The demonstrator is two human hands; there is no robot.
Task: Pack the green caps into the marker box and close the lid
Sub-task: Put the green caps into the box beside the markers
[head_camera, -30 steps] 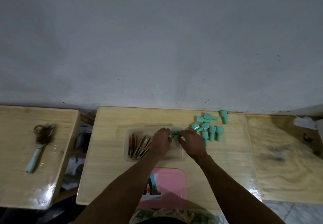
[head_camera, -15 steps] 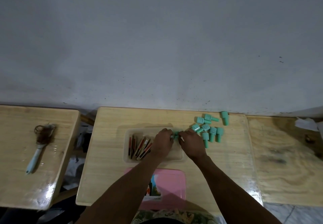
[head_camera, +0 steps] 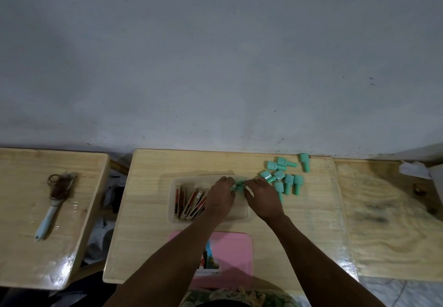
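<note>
Fingers [head_camera: 230, 185] of the left hand [head_camera: 219, 199] and of the right hand [head_camera: 262, 199] meet over the far right part of the clear marker box [head_camera: 173, 201], pinched together on a small green cluster [head_camera: 237, 185], apparently one or two green caps, though the view is too dim to count them or to say which hand bears the load. Both hands close on the piece at once, probably to steady and align it before it is set into the free right side of the box; the left side already holds red and dark markers [head_camera: 189, 202] lying slanted. Loose caps [head_camera: 288, 179] lie grouped on the tabletop [head_camera: 148, 187] just right of the box, within short reach of the right hand. Nearer the person lies the pink lid [head_camera: 237, 249], off the box, presumably kept there for closing once the caps are packed.
</note>
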